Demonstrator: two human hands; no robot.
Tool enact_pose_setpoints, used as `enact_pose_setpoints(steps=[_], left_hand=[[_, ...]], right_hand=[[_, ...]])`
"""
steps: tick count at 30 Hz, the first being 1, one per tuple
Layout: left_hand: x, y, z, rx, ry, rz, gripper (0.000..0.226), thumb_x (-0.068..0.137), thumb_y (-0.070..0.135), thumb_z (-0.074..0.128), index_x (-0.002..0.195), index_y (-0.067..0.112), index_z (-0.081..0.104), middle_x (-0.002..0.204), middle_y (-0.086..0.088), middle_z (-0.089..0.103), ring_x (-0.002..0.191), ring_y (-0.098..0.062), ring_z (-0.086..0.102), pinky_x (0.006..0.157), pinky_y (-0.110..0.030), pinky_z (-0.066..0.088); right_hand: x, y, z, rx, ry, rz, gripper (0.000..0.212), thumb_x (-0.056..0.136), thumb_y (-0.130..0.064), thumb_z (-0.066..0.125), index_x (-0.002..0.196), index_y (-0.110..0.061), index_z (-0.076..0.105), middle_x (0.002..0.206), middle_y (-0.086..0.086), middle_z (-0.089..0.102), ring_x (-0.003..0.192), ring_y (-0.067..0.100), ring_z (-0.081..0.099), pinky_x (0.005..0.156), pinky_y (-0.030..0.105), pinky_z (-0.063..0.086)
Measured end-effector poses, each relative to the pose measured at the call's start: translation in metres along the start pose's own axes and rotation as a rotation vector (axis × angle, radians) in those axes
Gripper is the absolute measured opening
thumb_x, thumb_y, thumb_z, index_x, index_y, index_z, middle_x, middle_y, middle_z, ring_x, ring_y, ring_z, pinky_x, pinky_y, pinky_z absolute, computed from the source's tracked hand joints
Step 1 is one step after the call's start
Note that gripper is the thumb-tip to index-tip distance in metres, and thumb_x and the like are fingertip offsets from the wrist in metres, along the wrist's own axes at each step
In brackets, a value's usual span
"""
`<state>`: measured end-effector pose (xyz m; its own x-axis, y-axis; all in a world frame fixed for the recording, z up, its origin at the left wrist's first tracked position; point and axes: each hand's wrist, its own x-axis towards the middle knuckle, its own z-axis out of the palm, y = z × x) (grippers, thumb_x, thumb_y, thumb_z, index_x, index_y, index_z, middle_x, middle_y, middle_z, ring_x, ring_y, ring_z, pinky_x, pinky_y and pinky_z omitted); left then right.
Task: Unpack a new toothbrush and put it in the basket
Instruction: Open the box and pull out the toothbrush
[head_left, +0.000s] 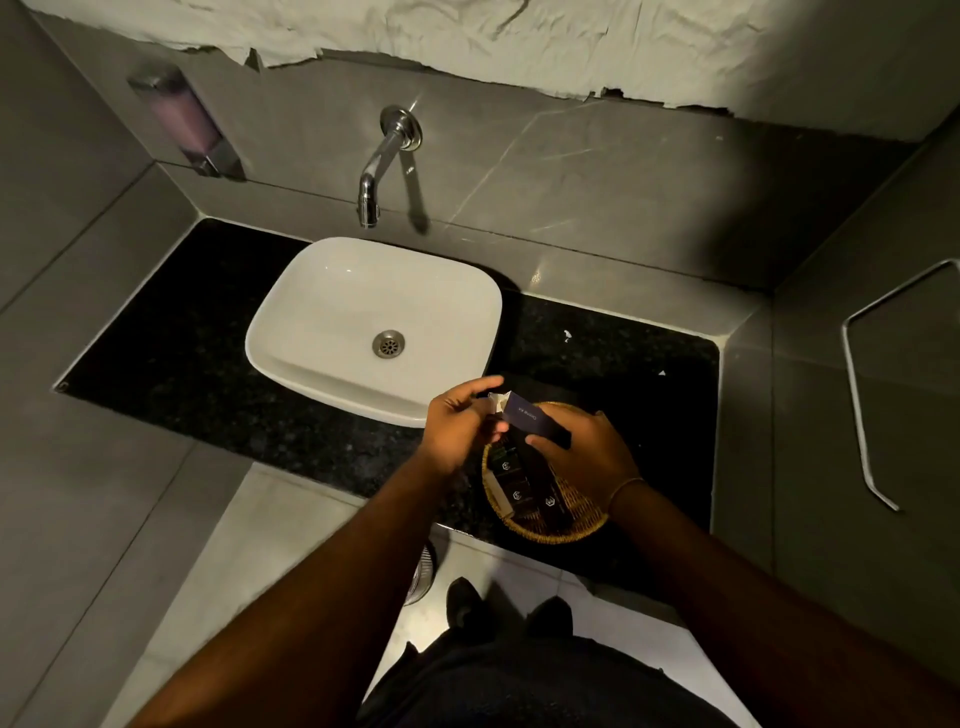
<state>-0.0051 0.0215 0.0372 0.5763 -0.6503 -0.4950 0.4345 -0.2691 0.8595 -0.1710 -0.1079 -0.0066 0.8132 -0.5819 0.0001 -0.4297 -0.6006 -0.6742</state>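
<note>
At the bottom of the frame I see my own dark clothing and, just above it, my two dark shoes (511, 608) on the pale floor tiles. My forearms run up from the lower corners and meet a little right of centre.

My right hand (584, 457) is closed around the lower end of a small dark toothbrush box (532, 418), thumb on its near face, fingers wrapped behind. A thin bracelet (626, 488) sits on that wrist. My left hand (460, 421) is at the box's upper left end, where a pale flap is open; thumb and fingertips are pinched together there, the forefinger stretched out above. Whether they hold the flap or something coming out of the box, I cannot tell. I cannot see the toothbrush itself.

Both hands hang over the round wicker basket (582, 519), which stands on the black speckled counter (208, 364) at lower right of centre. Several dark bottles (517, 491) with small pale logos lie in it.

Just left of the basket and further back, at centre frame, stands the white basin (322, 312) with its metal drain (388, 343). Above it a chrome tap (382, 161) comes out of the grey tiled wall. At upper left hangs a soap dispenser (184, 119), and at the right edge a bent metal rail (857, 389).
</note>
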Motion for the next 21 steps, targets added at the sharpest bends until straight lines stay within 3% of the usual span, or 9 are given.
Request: enact_pose_setpoints(steps=[3, 6, 10, 13, 15, 17, 19, 21], left_hand=[[-0.003, 0.005, 0.001, 0.067, 0.0, 0.056, 0.025, 0.103, 0.004, 0.071, 0.126, 0.005, 0.079, 0.097, -0.017, 0.086, 0.077, -0.027, 0.077, 0.083, -0.04, 0.066], [-0.003, 0.011, -0.002, 0.029, 0.013, 0.035, 0.029, 0.107, 0.009, 0.066, 0.134, 0.006, 0.076, 0.113, -0.026, 0.083, 0.081, -0.028, 0.084, 0.074, -0.03, 0.07], [-0.008, 0.02, -0.002, -0.029, -0.013, -0.049, 0.034, 0.115, 0.017, 0.05, 0.14, 0.017, 0.073, 0.117, -0.02, 0.084, 0.111, -0.042, 0.081, 0.093, -0.041, 0.067], [-0.009, 0.023, -0.001, -0.05, -0.072, -0.089, 0.039, 0.117, 0.023, 0.041, 0.149, 0.026, 0.063, 0.124, -0.018, 0.083, 0.12, -0.041, 0.078, 0.105, -0.047, 0.06], [-0.01, 0.023, -0.002, 0.009, -0.099, -0.088, 0.04, 0.117, 0.035, 0.042, 0.153, 0.031, 0.058, 0.13, -0.014, 0.081, 0.122, -0.037, 0.076, 0.096, -0.04, 0.059], [-0.012, 0.019, -0.003, 0.136, -0.123, -0.038, 0.048, 0.112, 0.042, 0.054, 0.158, 0.029, 0.054, 0.14, -0.012, 0.076, 0.127, -0.029, 0.072, 0.091, -0.029, 0.058], [-0.014, 0.013, -0.002, 0.288, -0.178, 0.017, 0.064, 0.104, 0.03, 0.072, 0.163, 0.021, 0.049, 0.146, -0.013, 0.069, 0.134, -0.026, 0.068, 0.104, -0.03, 0.058], [-0.016, 0.009, -0.002, 0.438, -0.213, 0.075, 0.071, 0.096, 0.008, 0.081, 0.16, 0.012, 0.051, 0.14, -0.02, 0.069, 0.128, -0.028, 0.068, 0.111, -0.038, 0.057]], right_hand=[[0.004, -0.002, 0.001, -0.033, 0.021, 0.007, 0.032, 0.092, -0.054, 0.061, 0.114, -0.031, 0.068, 0.1, -0.011, 0.074, 0.093, 0.005, 0.069, 0.083, 0.038, 0.059], [0.006, -0.004, 0.002, -0.023, 0.051, 0.035, 0.03, 0.09, -0.053, 0.064, 0.111, -0.032, 0.066, 0.096, -0.014, 0.072, 0.09, 0.005, 0.069, 0.08, 0.038, 0.061], [0.009, -0.013, 0.001, 0.041, 0.06, 0.057, 0.026, 0.088, -0.048, 0.07, 0.106, -0.03, 0.072, 0.096, -0.015, 0.07, 0.088, 0.002, 0.069, 0.078, 0.033, 0.062], [0.013, -0.027, -0.003, 0.321, 0.058, 0.162, 0.016, 0.086, -0.035, 0.08, 0.101, -0.031, 0.074, 0.093, -0.013, 0.077, 0.087, 0.0, 0.074, 0.079, 0.026, 0.062], [0.016, -0.038, -0.007, 0.584, 0.096, 0.257, 0.019, 0.087, -0.024, 0.083, 0.1, -0.034, 0.073, 0.096, -0.014, 0.079, 0.089, 0.001, 0.076, 0.078, 0.021, 0.062], [0.022, -0.045, -0.014, 0.788, 0.164, 0.373, 0.024, 0.086, -0.021, 0.085, 0.103, -0.032, 0.072, 0.099, -0.004, 0.08, 0.087, 0.009, 0.079, 0.075, 0.026, 0.063], [0.027, -0.047, -0.022, 0.931, 0.186, 0.491, 0.031, 0.087, -0.022, 0.085, 0.114, -0.024, 0.069, 0.105, 0.005, 0.079, 0.087, 0.018, 0.081, 0.074, 0.03, 0.065], [0.029, -0.041, -0.027, 1.048, 0.147, 0.619, 0.046, 0.088, -0.025, 0.084, 0.128, -0.017, 0.063, 0.108, 0.01, 0.079, 0.089, 0.023, 0.082, 0.072, 0.03, 0.065]])
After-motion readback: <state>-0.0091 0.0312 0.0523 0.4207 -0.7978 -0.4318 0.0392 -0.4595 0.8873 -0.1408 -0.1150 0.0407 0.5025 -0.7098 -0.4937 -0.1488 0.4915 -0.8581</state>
